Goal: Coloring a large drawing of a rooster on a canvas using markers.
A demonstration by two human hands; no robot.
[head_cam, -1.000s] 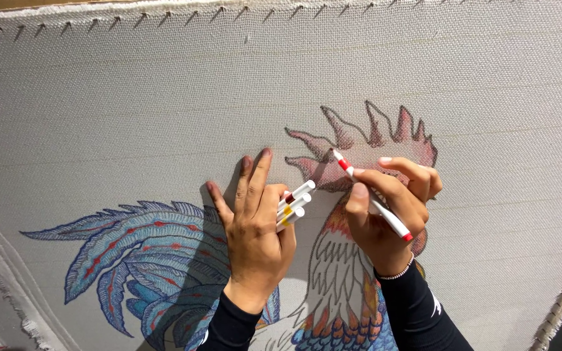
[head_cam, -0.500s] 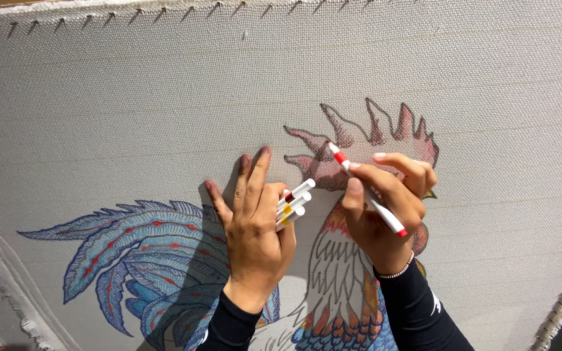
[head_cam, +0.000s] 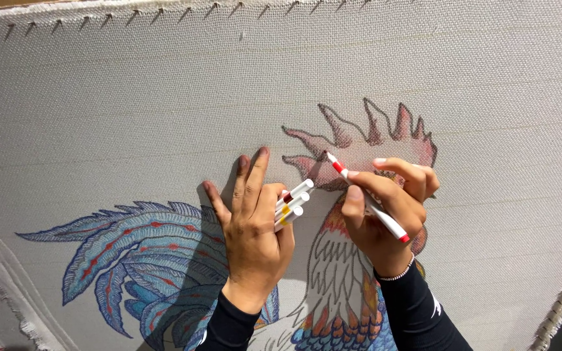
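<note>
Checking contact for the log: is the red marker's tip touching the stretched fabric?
Touching. In the head view the red marker, held in the right hand, has its tip pressed on the fabric at the rooster's comb, no gap visible.

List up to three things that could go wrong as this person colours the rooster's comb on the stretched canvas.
1. The right hand rests on the rooster drawing while the red marker works the comb; fresh ink might smear under it.
2. The left hand grips the spare markers loosely while pressing the canvas; one could slip out.
3. The tip sits near the comb's outline, so colour may stray past it.
</note>
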